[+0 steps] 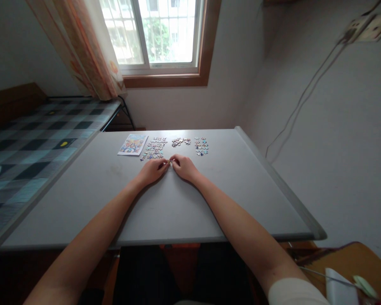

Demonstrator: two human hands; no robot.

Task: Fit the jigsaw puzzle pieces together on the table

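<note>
My left hand (153, 170) and my right hand (183, 167) meet near the middle of the white table (178, 203). Their fingertips pinch small jigsaw puzzle pieces (169, 162) between them; exactly how many is too small to tell. Just beyond my left hand, puzzle pieces lie spread out in rows (155, 148). A heaped cluster of pieces (180, 142) sits past my fingers, and another spread group (201, 146) is beyond my right hand. To the left of the rows rests a colourful printed picture sheet (132, 145), flat on the table.
A bed with a checked cover (51, 127) stands along the table's left side. Behind the table are a window (165, 38) and a curtain (82, 51). A cable (300, 101) hangs down the right wall. At lower right, a wooden stool (362, 258) holds a white object.
</note>
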